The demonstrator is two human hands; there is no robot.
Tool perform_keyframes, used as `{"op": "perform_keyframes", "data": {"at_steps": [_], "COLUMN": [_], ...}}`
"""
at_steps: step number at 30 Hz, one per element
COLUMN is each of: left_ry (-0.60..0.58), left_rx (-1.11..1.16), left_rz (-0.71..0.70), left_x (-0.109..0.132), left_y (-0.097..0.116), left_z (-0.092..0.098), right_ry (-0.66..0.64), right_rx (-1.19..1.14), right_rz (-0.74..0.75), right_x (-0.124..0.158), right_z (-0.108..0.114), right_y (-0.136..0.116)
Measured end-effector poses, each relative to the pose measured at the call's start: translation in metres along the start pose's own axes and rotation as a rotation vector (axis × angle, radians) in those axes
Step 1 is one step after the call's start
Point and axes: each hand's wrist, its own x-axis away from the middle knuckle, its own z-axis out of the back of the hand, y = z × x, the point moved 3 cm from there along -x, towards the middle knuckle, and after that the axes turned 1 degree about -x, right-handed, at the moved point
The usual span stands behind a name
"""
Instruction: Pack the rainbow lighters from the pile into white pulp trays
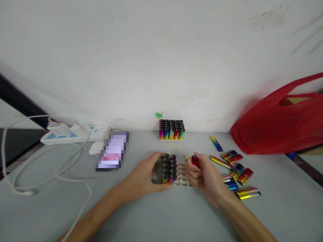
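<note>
A pale tray with round hollows lies on the grey table. Two columns of upright lighters with black tops fill its left side. Around the tray's left end curves my left hand, thumb at the near edge and fingers at the far edge. Above the tray's right part, my right hand is closed on a red lighter with a black top. Loose colourful lighters lie scattered to the right of my right hand.
Against the wall stands a full block of lighters. A phone, a white power strip and a looping white cable occupy the left. A red bag sits at the back right.
</note>
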Motion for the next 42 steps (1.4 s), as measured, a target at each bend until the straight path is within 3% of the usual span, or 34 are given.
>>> {"op": "perform_keyframes", "data": {"at_steps": [9, 16, 20, 26, 34, 42], "left_ry": [0.023, 0.024, 0.004, 0.0, 0.011, 0.002], "left_rx": [0.019, 0.016, 0.015, 0.01, -0.001, -0.035], "left_rz": [-0.005, 0.003, 0.011, 0.019, -0.002, -0.005], "left_x": [0.0, 0.0, 0.0, 0.0, 0.0, 0.0], "left_y": [0.002, 0.0, -0.002, -0.001, -0.001, 0.001], "left_z": [0.001, 0.0, 0.0, 0.0, -0.001, 0.001], "right_ry": [0.047, 0.165, 0.19, 0.222, 0.163, 0.107], "right_rx": [0.038, 0.453, 0.581, 0.727, 0.943, 0.992], "right_rz": [0.058, 0.398, 0.503, 0.552, 0.653, 0.603], "right_x": [-0.003, 0.006, 0.007, 0.004, 0.007, 0.007], "right_z": [-0.004, -0.008, -0.006, 0.001, -0.007, -0.004], "right_y": [0.006, -0.013, -0.018, -0.013, -0.021, -0.02]}}
